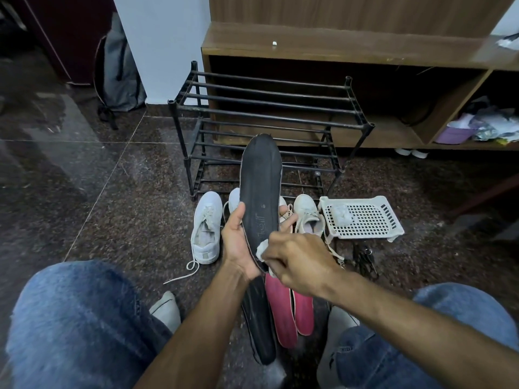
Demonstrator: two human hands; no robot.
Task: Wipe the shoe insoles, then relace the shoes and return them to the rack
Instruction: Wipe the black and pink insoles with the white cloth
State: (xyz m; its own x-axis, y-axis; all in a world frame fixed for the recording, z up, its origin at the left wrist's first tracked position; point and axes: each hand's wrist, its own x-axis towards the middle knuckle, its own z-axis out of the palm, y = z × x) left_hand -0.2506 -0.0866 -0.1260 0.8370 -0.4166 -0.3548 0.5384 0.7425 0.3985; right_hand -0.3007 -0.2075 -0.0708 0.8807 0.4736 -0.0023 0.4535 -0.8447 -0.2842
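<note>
My left hand (238, 242) grips a long black insole (261, 186) by its heel end, toe pointing up and away. My right hand (297, 262) pinches a small white wipe (262, 249) and presses it on the insole's heel. A second black insole (259, 324) and two pink insoles (289, 307) lie on the floor between my knees. White shoes stand ahead on the floor: one at the left (206, 228) with a loose lace, another (307, 217) at the right, and more are partly hidden behind the held insole.
An empty black metal shoe rack (266, 113) stands ahead against a wooden cabinet (337, 46). A white perforated basket (362, 217) with a crumpled wipe sits at the right. A grey backpack (118, 71) leans on the wall. Dark laces (365, 259) lie near the basket.
</note>
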